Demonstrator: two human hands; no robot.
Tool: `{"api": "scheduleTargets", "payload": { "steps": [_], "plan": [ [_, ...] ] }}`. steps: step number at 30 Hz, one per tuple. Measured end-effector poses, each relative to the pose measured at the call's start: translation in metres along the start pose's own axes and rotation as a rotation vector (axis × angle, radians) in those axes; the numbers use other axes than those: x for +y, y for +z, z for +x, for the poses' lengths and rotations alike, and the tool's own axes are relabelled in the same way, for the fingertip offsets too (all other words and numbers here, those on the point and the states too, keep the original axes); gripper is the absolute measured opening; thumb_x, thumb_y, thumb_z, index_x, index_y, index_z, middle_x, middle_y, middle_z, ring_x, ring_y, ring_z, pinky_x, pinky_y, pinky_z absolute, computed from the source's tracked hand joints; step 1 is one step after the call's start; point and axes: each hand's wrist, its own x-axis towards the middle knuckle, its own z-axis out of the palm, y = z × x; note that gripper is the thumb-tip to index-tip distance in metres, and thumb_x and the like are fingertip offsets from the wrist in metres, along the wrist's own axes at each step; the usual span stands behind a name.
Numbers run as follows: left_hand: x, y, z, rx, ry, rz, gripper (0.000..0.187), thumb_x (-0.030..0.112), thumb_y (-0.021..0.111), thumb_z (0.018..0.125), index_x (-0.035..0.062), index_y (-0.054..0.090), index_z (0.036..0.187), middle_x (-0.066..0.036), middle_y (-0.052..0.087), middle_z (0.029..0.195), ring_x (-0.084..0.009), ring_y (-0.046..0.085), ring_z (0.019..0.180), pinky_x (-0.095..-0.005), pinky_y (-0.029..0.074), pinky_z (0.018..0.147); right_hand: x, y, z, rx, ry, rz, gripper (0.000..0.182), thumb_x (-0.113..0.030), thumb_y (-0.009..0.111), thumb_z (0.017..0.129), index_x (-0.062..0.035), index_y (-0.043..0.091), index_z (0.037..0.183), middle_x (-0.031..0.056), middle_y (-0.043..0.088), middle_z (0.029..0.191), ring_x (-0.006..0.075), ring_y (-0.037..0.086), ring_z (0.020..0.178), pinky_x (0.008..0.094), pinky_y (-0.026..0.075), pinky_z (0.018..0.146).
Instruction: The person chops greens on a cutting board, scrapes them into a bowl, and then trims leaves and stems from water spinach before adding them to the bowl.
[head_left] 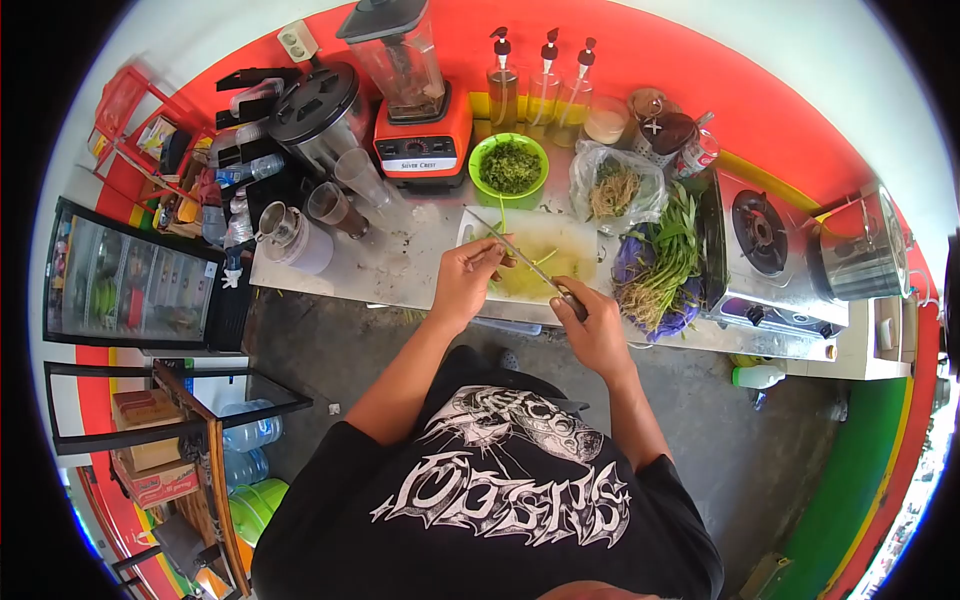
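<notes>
My right hand [588, 322] is closed round the handle of a knife [532, 264], whose blade points up and to the left over the cutting board [585, 262]. Beside the blade, my left hand [474, 272] is closed with its fingertips around a thin green stem [504, 222]. The board is pale with a wet, green-yellow patch. Just behind it stands a green bowl [479, 188] of chopped greens [510, 165]. A bunch of leafy greens with roots [664, 262] lies to the right of the board, on a purple wrapping.
A clear plastic bag [643, 178] with roots sits behind the greens. Farther right is a gas stove [762, 240] with a steel pot [862, 255]. A red blender [422, 135], pump bottles [545, 90], cups [335, 208] and a metal jug [283, 228] stand at the back and left.
</notes>
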Motion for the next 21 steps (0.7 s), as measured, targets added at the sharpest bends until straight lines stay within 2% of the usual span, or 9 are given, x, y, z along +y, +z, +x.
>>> {"api": "scheduleTargets", "payload": {
  "steps": [2, 5, 9, 11, 13, 15, 17, 21],
  "plan": [
    [0.0, 0.001, 0.0, -0.03, -0.018, -0.081, 0.026, 0.012, 0.065, 0.099, -0.0004, 0.07, 0.122, -0.005, 0.074, 0.103, -0.0093, 0.067, 0.088, -0.0241, 0.049, 0.071, -0.001, -0.001, -0.003, 0.024, -0.03, 0.011, 0.034, -0.017, 0.07, 0.094, 0.0019, 0.066, 0.122, 0.0165, 0.065, 0.078, 0.0277, 0.06, 0.062, 0.038, 0.047, 0.061],
    [0.002, 0.006, -0.002, -0.007, -0.062, -0.173, 0.021, 0.011, 0.067, 0.098, 0.0001, 0.071, 0.115, -0.004, 0.074, 0.1, -0.0092, 0.067, 0.087, -0.0243, 0.049, 0.072, 0.001, -0.004, -0.007, 0.056, -0.093, -0.019, 0.037, -0.02, 0.071, 0.094, 0.001, 0.067, 0.125, 0.0161, 0.066, 0.079, 0.0293, 0.061, 0.063, 0.0387, 0.048, 0.062],
    [0.006, 0.01, -0.002, -0.062, -0.009, -0.144, 0.014, 0.009, 0.068, 0.097, 0.0005, 0.069, 0.107, -0.004, 0.073, 0.098, -0.0106, 0.066, 0.087, -0.0256, 0.05, 0.073, -0.005, -0.005, -0.009, 0.03, -0.123, -0.098, 0.038, -0.024, 0.073, 0.093, -0.0011, 0.069, 0.123, 0.0141, 0.066, 0.079, 0.029, 0.063, 0.064, 0.0391, 0.049, 0.061],
    [0.009, 0.009, -0.004, -0.08, 0.01, -0.165, 0.019, 0.005, 0.068, 0.095, 0.0024, 0.061, 0.113, -0.008, 0.072, 0.099, -0.0135, 0.067, 0.09, -0.0282, 0.052, 0.082, -0.008, -0.004, -0.008, 0.033, -0.149, -0.102, 0.039, -0.025, 0.073, 0.092, -0.0024, 0.069, 0.123, 0.0134, 0.066, 0.079, 0.0291, 0.064, 0.065, 0.0393, 0.05, 0.061],
    [0.014, 0.008, -0.007, -0.068, -0.008, -0.207, 0.023, 0.006, 0.067, 0.096, 0.003, 0.058, 0.117, -0.009, 0.071, 0.099, -0.0138, 0.067, 0.09, -0.0279, 0.052, 0.081, -0.011, -0.002, -0.007, 0.037, -0.179, -0.109, 0.039, -0.026, 0.074, 0.092, -0.0038, 0.07, 0.123, 0.0127, 0.066, 0.079, 0.0291, 0.064, 0.065, 0.0394, 0.05, 0.061],
    [0.016, 0.006, -0.008, -0.052, -0.025, -0.248, 0.027, 0.006, 0.067, 0.096, 0.0036, 0.055, 0.121, -0.009, 0.071, 0.1, -0.0141, 0.067, 0.091, -0.0277, 0.053, 0.081, -0.015, 0.001, -0.006, 0.028, -0.206, -0.079, 0.039, -0.017, 0.074, 0.091, 0.0001, 0.068, 0.125, 0.0138, 0.064, 0.079, 0.0261, 0.059, 0.062, 0.0368, 0.046, 0.059],
    [0.015, 0.001, -0.008, -0.038, -0.069, -0.304, 0.038, 0.005, 0.067, 0.097, 0.0028, 0.049, 0.13, -0.01, 0.071, 0.099, -0.0143, 0.067, 0.089, -0.0275, 0.053, 0.082, -0.015, 0.004, -0.005, 0.035, -0.215, -0.081, 0.039, -0.017, 0.074, 0.091, -0.0003, 0.068, 0.125, 0.0137, 0.064, 0.079, 0.0262, 0.059, 0.063, 0.0368, 0.046, 0.06],
    [0.018, -0.004, -0.009, -0.063, -0.092, -0.372, 0.041, 0.005, 0.066, 0.097, 0.0013, 0.051, 0.134, -0.01, 0.071, 0.101, -0.0136, 0.066, 0.09, -0.0271, 0.053, 0.082, -0.018, 0.007, -0.005, 0.042, -0.221, -0.106, 0.038, -0.017, 0.074, 0.09, -0.0006, 0.068, 0.124, 0.0134, 0.064, 0.079, 0.0264, 0.061, 0.064, 0.0369, 0.048, 0.06]
  ]
}}
